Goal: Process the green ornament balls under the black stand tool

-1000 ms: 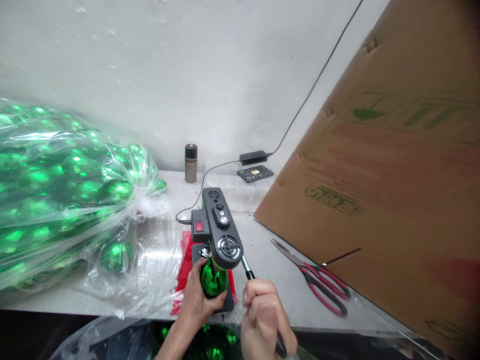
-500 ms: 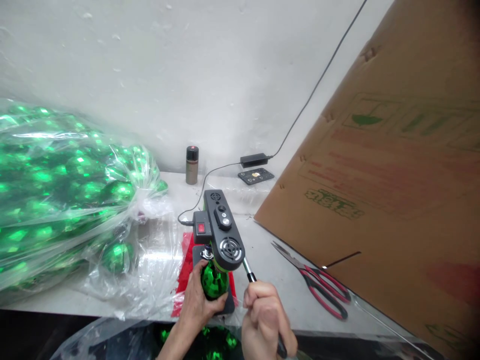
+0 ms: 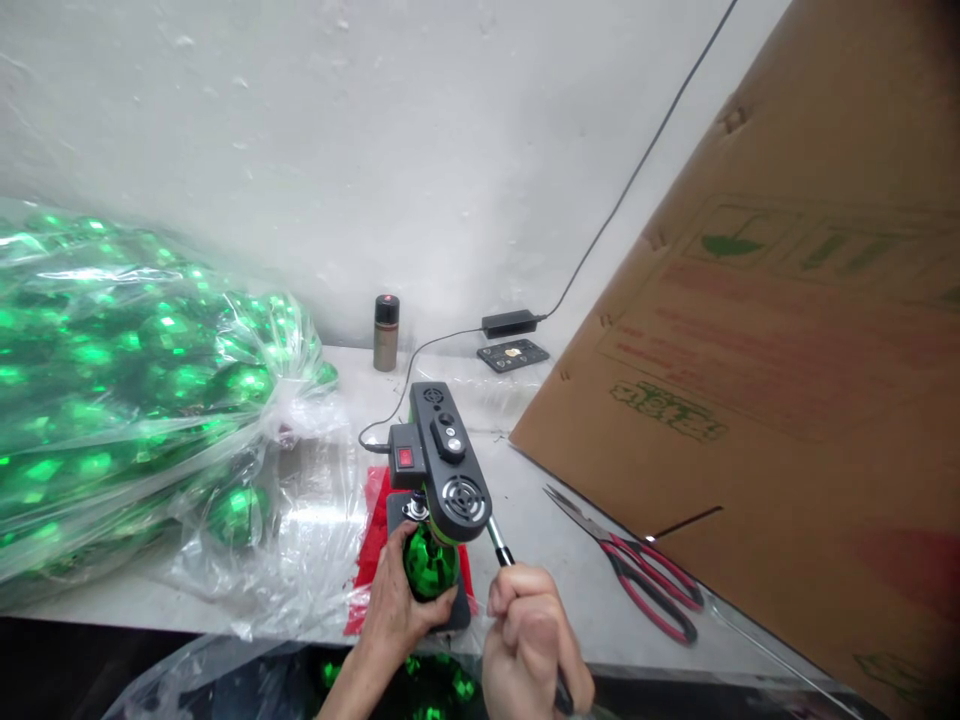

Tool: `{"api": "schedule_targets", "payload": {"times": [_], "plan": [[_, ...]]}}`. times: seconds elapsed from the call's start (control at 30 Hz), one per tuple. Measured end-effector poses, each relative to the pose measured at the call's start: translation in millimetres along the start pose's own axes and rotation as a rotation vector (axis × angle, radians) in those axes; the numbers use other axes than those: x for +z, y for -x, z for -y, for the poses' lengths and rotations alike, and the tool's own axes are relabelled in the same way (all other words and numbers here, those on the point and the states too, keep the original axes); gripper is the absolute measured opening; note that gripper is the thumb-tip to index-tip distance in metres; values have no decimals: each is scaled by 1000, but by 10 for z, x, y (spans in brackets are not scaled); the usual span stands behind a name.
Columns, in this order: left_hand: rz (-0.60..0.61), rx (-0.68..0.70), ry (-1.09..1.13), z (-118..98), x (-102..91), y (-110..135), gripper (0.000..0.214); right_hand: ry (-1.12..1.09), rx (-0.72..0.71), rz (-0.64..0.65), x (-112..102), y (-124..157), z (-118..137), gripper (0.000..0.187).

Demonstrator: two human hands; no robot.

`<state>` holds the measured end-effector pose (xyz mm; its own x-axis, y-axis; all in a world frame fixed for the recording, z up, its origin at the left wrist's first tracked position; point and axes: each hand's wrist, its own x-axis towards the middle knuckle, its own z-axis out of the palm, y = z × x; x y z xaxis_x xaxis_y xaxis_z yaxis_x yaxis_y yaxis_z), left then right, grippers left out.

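Under the round front end of a black bench machine (image 3: 450, 465) sits a shiny green faceted ball (image 3: 430, 570). My left hand (image 3: 396, 595) is closed around the ball's left and lower sides. The machine has a red switch and a metal lever (image 3: 498, 538) that comes out at its right. My right hand (image 3: 531, 625) is wrapped in a fist round the lever's black grip, whose end shows below the fist. Beneath the machine lies a red sheet (image 3: 373, 540). The ball's top is hidden by the machine head.
A clear plastic bag of green balls (image 3: 150, 390) fills the left side. Red-handled scissors (image 3: 637, 570) lie before a large cardboard box (image 3: 735, 360) at the right. Behind the machine are a spray can (image 3: 386, 335), a power adapter (image 3: 510, 322) and a dark phone (image 3: 513, 355).
Both hands keep their places on the ball and the lever. The whole view has shifted very slightly; nothing else has visibly moved.
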<state>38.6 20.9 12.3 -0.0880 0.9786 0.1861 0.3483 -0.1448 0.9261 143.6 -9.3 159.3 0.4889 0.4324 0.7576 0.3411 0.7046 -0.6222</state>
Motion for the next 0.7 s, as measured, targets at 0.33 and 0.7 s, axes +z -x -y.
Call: {"api": "schedule_targets", "payload": {"times": [0.33, 0.7], "plan": [[-4, -21, 16, -51, -13, -15, 80, -17, -18, -24, 24, 38, -17, 50], [64, -18, -4, -78, -76, -33, 80, 13, -64, -64, 56, 202, -135, 54]]}}
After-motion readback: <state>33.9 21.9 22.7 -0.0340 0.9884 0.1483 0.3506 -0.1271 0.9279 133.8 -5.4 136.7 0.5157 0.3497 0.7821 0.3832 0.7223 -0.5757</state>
